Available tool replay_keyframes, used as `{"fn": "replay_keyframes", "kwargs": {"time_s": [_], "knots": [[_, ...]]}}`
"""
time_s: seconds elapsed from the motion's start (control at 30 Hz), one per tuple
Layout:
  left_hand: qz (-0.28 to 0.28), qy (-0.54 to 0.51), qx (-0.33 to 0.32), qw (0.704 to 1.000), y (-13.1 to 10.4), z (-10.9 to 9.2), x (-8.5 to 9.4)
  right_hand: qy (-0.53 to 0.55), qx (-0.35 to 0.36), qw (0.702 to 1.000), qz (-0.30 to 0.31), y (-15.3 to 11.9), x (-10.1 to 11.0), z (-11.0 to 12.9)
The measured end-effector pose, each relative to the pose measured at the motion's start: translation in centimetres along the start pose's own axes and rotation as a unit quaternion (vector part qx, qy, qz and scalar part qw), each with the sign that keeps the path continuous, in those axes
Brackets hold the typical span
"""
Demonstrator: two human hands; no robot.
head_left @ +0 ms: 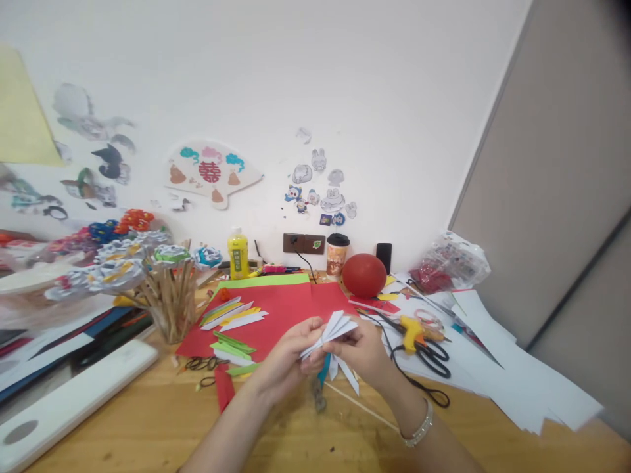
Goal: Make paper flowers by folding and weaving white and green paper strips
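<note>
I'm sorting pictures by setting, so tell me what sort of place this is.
Likely a papercraft workspace; home or studio, I can't tell. The folded white paper, the green paper strips and what looks like a yellow glue gun point to it.

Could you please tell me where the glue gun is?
In the head view, the glue gun lies right of the right hand, beside the black-handled scissors.

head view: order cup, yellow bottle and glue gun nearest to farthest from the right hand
1. Glue gun, to the right of the right hand
2. Cup, beyond the hand, near the wall
3. Yellow bottle, also near the wall, farther left
</note>
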State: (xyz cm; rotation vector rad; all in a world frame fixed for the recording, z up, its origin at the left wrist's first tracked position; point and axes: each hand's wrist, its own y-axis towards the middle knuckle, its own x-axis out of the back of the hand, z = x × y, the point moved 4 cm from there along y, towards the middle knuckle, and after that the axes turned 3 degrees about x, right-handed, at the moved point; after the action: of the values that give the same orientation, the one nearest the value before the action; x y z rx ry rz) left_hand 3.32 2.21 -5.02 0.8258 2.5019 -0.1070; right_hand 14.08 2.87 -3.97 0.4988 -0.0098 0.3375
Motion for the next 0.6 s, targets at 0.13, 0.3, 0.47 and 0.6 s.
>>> {"fn": "replay_keyframes", "kwargs": {"time_s": [0.13, 0.3, 0.47, 0.6], "knots": [[-0.078, 0.077, -0.049, 0.993, 0.6, 0.1, 1.0, -0.02, -0.007, 0.997, -0.074, 0.0, -0.2, -0.9], [-0.204, 0.341, -0.184, 0.899, 0.1, -0.7, 1.2, -0.066, -0.042, 0.984, -0.163, 0.4, 0.2, -1.6], [-0.217, 0.492, -0.205, 0.818, -0.3, -0.9, 0.1, -0.096, -0.067, 0.974, -0.194, 0.7, 0.4, -1.8], [-0.252, 0.518, -0.188, 0.795, -0.3, -1.0, 0.2, -0.088, -0.073, 0.979, -0.168, 0.8, 0.2, -2.2]]}}
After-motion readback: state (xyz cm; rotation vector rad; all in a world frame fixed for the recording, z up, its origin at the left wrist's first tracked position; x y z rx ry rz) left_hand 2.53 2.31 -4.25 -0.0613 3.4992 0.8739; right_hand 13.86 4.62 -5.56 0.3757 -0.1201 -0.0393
